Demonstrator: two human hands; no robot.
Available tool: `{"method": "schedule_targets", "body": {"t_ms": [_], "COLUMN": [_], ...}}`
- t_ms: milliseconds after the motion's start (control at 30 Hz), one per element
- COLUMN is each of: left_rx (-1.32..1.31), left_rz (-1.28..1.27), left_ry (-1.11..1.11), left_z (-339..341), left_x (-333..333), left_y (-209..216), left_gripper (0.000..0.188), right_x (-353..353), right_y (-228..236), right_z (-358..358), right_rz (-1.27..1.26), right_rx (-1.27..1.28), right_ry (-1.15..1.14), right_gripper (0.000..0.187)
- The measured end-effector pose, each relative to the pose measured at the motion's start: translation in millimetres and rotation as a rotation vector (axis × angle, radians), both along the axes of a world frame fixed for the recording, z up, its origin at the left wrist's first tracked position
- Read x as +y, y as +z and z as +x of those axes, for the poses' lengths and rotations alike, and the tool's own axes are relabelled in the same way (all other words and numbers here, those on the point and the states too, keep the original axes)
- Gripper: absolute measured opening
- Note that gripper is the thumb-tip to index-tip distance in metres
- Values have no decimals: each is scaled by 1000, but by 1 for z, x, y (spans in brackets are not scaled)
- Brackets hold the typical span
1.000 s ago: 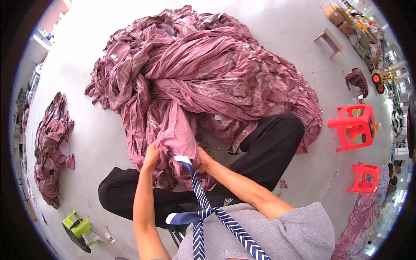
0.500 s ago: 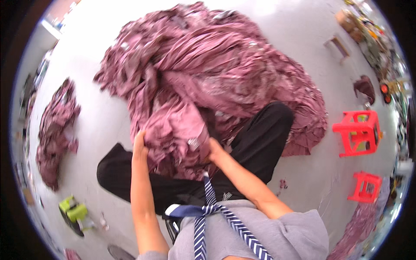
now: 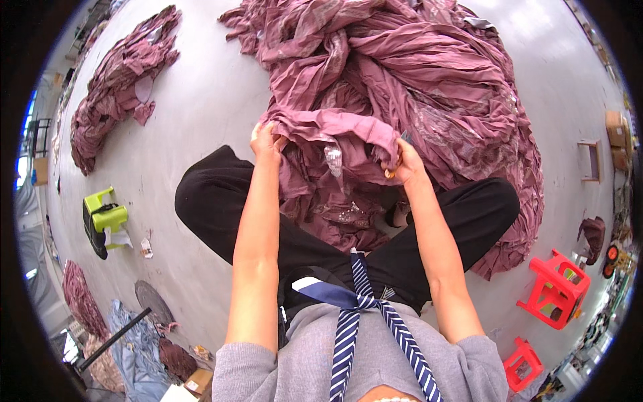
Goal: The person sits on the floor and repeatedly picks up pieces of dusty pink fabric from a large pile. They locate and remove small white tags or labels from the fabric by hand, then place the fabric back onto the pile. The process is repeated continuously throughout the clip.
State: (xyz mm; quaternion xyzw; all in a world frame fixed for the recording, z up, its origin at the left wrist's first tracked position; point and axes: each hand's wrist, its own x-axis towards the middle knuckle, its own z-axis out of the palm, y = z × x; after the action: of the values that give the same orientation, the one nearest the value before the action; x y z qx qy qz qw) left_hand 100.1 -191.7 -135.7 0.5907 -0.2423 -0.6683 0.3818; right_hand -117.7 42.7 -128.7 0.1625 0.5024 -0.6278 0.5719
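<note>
A big heap of dusty-pink fabric (image 3: 435, 74), crumpled and streaked with pale sequined patches, spreads over the floor in front of my crossed legs. My left hand (image 3: 268, 142) is closed on the left end of a raised fold of this fabric. The fold's right end is pinched in my right hand (image 3: 406, 163). A small orange thing (image 3: 390, 173) shows at my right fingers, too small to name. Between my hands the fold hangs stretched, with a silvery patch (image 3: 333, 159) on it. More of the cloth lies bunched in my lap.
Left lies another pink fabric pile (image 3: 117, 87), with a lime-green stool (image 3: 106, 213) nearer me. Two red stools (image 3: 554, 289) stand at the right, near a small wooden frame (image 3: 591, 161). Blue cloth (image 3: 137, 352) and a black pole (image 3: 114, 340) are at the lower left.
My hands have moved farther apart and lifted a fold of the fabric, stretching it between them. The whole view has shifted, bringing more of the floor at the left into sight.
</note>
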Motion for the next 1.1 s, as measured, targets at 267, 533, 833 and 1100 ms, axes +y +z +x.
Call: {"method": "schedule_targets", "body": {"t_ms": [267,533,833,1100], "left_rx": [-666,-592,119,435], "left_rz": [-769,-1068,-449,157], "left_ry": [-138,-601,-656,-441], "left_z": [-2,-37,-92,-68], "left_x": [45,77,79,85], "left_y": [19,47,53,67], "left_gripper": [44,26,13,11], "right_x": [-67,-68,-58,-28], "right_y": [-3,-8,28,68], "right_z": [-16,-30,-18,2], "right_rz": [-145,-132,-145,-99], "right_rx": [-164,-108,27,650], "right_ry": [74,106,205,274], "right_gripper": [17,14,19,19]}}
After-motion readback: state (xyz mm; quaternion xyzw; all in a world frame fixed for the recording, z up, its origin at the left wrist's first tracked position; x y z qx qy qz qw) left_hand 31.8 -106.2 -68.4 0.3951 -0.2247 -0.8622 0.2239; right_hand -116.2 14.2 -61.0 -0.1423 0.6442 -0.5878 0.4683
